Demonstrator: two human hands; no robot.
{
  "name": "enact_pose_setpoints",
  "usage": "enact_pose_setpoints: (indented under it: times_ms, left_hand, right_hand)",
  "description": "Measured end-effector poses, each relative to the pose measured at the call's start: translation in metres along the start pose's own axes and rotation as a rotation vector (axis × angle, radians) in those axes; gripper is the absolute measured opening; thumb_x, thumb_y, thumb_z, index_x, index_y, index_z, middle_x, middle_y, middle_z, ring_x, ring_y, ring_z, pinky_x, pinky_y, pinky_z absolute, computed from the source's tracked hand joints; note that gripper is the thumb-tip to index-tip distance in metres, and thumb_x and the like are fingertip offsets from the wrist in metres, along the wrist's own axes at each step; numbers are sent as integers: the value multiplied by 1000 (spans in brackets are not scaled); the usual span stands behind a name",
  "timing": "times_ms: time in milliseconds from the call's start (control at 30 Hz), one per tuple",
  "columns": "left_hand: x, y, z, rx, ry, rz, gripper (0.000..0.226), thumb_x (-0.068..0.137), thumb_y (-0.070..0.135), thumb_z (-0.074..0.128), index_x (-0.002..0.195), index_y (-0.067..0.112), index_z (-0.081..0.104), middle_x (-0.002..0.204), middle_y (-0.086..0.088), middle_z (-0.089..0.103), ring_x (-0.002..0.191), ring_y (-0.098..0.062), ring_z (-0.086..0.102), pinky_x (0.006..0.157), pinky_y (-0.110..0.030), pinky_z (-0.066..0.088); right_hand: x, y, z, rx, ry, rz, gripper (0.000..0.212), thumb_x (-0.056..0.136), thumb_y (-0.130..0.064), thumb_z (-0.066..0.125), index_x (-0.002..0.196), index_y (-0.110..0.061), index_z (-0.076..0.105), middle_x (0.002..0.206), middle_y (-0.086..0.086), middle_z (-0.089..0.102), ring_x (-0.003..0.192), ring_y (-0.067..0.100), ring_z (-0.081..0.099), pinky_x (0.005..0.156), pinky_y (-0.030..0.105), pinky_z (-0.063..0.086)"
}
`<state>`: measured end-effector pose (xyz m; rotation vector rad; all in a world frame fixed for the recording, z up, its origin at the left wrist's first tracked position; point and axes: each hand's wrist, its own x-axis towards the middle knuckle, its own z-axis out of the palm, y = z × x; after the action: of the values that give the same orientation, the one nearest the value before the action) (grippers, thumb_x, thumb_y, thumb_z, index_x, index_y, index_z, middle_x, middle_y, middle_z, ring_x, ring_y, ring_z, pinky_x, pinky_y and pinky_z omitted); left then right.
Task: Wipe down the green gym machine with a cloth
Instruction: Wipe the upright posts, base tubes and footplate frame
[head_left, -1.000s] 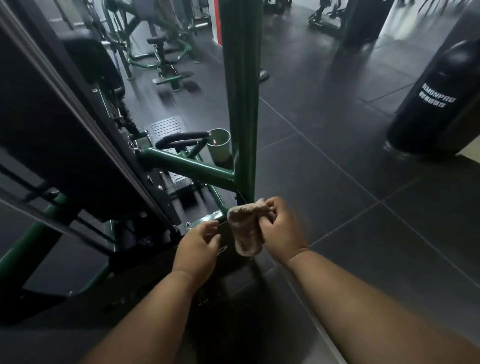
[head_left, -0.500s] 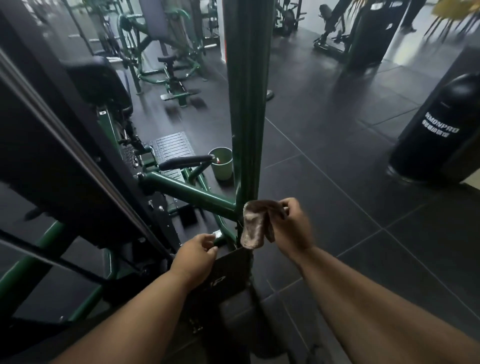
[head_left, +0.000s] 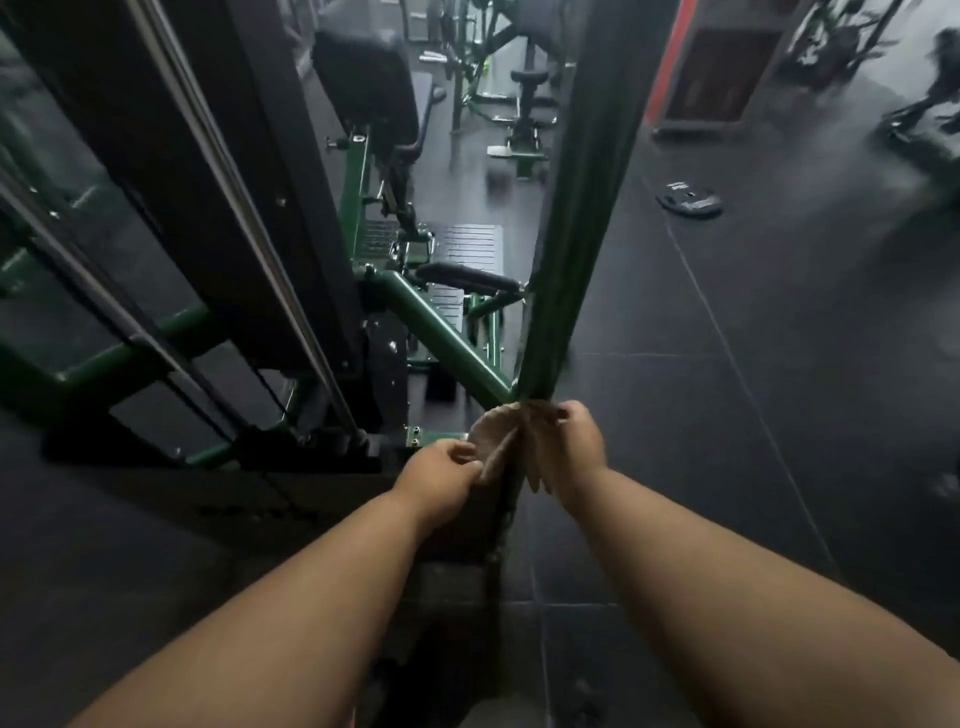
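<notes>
The green gym machine has a tall upright post (head_left: 571, 249) rising through the middle of the view, with a slanted green brace (head_left: 441, 338) joining it low down. A beige cloth (head_left: 493, 434) is bunched at the foot of that post. My right hand (head_left: 569, 447) grips the cloth's right part, close against the post. My left hand (head_left: 441, 470) pinches the cloth's lower left edge. Part of the cloth is hidden between my hands.
A black weight-stack housing with cables (head_left: 218, 218) fills the left side. A black padded handle (head_left: 467, 275) and ribbed footplate (head_left: 475, 247) sit behind the brace. A weight plate (head_left: 688, 200) lies on the dark tiled floor to the right. More machines stand at the back.
The view has tilted up and moved closer to the post. My left hand came up from the machine's base and took hold of the cloth, which my right hand now holds against the post's foot.
</notes>
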<state>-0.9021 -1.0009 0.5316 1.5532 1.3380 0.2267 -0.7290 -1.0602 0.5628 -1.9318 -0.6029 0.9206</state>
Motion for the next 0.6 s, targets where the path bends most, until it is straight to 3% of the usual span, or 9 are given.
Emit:
enact_pose_setpoints:
  times_ms: [67,167,267,367,433,500,600]
  left_hand:
    - [-2,0,25,-101,43,-70,30,94,29,76,123,22,70,114,6,74,107,-12,68,93,-25,51]
    - [-3,6,57,-259,152,-100,26,93,24,78,117,25,69,112,6,75,102,-9,69,91,-24,52]
    - [-3,20,72,-364,155,-68,36,91,20,71,124,32,64,118,8,75,105,-1,68,96,-23,53]
    - [13,27,72,-523,137,16,58,84,29,62,142,35,57,132,10,70,120,-6,66,110,-38,52]
    - [15,41,70,-603,98,19,64,85,29,65,146,38,51,127,12,71,108,-2,70,97,-32,57]
    - [19,50,74,-593,38,56,60,90,21,71,141,45,51,119,13,73,96,1,72,81,-22,58]
    - [31,59,80,-564,39,155,41,107,8,54,131,42,59,110,16,78,99,1,73,89,-25,60]
  right_hand:
    - [8,2,-7,121,-27,90,44,71,-50,76,96,-17,61,89,20,74,68,34,65,45,27,44]
    - [11,-5,-19,206,-91,130,22,91,-29,76,94,-11,62,83,16,70,59,27,58,35,20,38]
    - [5,-9,-27,259,-188,132,27,93,-34,78,94,-10,69,75,12,72,51,21,60,39,24,41]
    - [-2,-18,-35,389,-323,127,30,91,-33,82,105,-7,77,85,10,79,59,15,68,44,21,45]
    - [-5,-21,-37,393,-380,109,31,93,-33,80,113,-8,78,100,10,80,78,18,74,51,20,50]
    - [-6,-24,-40,366,-395,79,30,97,-31,76,116,-8,77,104,10,80,76,11,74,54,16,50]
    - [-2,-32,-52,206,-315,17,19,100,-25,71,106,-8,78,87,3,79,59,3,68,51,14,48]
